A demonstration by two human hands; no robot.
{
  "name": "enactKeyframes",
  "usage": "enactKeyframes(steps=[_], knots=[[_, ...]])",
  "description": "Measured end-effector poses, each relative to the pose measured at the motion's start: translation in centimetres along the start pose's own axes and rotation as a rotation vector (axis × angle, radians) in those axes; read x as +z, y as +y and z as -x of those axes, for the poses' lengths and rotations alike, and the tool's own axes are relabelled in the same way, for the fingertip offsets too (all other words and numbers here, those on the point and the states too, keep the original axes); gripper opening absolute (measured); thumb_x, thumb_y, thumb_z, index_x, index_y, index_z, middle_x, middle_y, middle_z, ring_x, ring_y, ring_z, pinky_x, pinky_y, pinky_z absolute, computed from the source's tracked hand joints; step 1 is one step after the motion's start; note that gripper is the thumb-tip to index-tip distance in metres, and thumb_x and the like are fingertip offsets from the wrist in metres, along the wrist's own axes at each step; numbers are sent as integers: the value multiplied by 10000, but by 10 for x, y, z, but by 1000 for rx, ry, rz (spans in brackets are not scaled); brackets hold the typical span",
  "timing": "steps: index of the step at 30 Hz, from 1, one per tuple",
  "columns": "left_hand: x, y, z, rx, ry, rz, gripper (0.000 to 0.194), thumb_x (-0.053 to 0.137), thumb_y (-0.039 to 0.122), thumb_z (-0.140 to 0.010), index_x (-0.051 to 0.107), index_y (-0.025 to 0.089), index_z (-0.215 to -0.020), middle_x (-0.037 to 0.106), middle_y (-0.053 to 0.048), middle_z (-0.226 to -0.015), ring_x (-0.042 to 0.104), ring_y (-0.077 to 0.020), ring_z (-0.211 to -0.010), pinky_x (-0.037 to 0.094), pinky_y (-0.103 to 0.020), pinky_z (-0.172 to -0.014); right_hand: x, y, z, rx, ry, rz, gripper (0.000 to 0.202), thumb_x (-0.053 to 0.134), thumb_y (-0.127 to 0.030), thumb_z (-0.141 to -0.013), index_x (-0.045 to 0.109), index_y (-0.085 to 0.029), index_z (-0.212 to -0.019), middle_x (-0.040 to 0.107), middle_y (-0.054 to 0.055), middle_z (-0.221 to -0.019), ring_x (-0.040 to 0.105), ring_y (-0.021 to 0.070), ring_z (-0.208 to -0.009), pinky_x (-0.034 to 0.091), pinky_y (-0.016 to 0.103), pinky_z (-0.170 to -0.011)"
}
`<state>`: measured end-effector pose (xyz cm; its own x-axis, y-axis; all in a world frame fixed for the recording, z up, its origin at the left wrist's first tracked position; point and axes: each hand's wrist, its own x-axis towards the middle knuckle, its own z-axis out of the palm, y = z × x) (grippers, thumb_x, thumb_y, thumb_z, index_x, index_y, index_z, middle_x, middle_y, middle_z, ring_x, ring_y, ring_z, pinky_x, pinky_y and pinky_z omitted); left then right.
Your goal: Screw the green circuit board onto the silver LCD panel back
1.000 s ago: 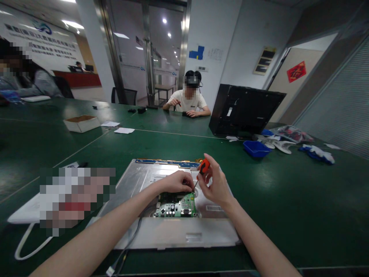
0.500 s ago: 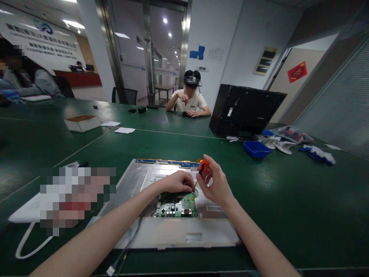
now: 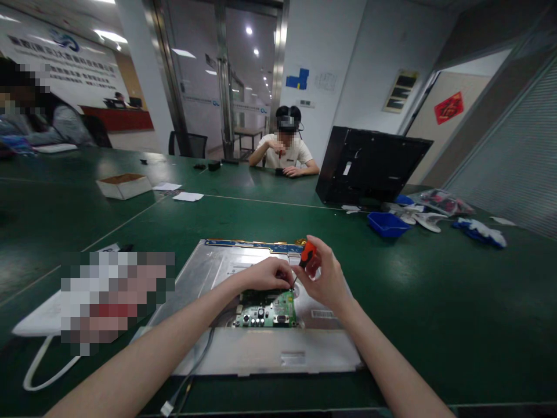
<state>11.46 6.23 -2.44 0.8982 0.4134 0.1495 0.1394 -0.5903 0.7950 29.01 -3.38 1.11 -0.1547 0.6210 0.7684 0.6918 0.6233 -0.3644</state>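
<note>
The circuit board (image 3: 268,312) is sitting on the metal panel (image 3: 243,350) on the desk (image 3: 418,325); a white cable plug (image 3: 166,409) is lying unconnected, my left hand (image 3: 270,274) is resting by the board's far right corner, its grip unclear, and my right hand (image 3: 324,280) is clasping the screwdriver (image 3: 308,254), whose work there is looking unfinished.

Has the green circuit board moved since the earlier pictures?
No; the green circuit board shows no visible shift against the metal panel beneath it.
</note>
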Motion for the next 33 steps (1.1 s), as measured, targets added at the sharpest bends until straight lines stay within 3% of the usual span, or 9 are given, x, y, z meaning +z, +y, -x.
enactKeyframes(steps=[6,16,23,33], knots=[[0,4,1,-12,12,-8,100,677,113,-747,728,138,-828,666,-6,-797,588,-140,-743,432,-220,-690,0,-3,-1,23,-30,-66,635,539,-159,-863,264,-232,-1431,570,-33,-730,545,108,-530,437,218,-484],[0,8,1,-38,23,-10,105,658,94,-736,719,134,-811,666,-11,-805,583,-134,-726,428,-213,-669,3,2,0,23,64,47,574,638,-242,-844,356,-231,-1344,459,-102,-615,470,81,-458,381,195,-456],[-1,9,1,-72,38,-7,98,666,97,-732,715,137,-807,667,-12,-810,593,-142,-740,448,-223,-703,-1,-3,-5,13,-23,-69,562,490,-164,-889,299,-212,-1415,607,-7,-797,550,97,-528,443,223,-478],[-4,16,1,-82,38,-48,133,666,78,-731,721,152,-827,675,-21,-857,607,-162,-800,457,-236,-742,0,0,-6,-66,103,60,440,594,-215,-883,405,-212,-1281,525,-68,-654,471,90,-451,384,220,-442]])
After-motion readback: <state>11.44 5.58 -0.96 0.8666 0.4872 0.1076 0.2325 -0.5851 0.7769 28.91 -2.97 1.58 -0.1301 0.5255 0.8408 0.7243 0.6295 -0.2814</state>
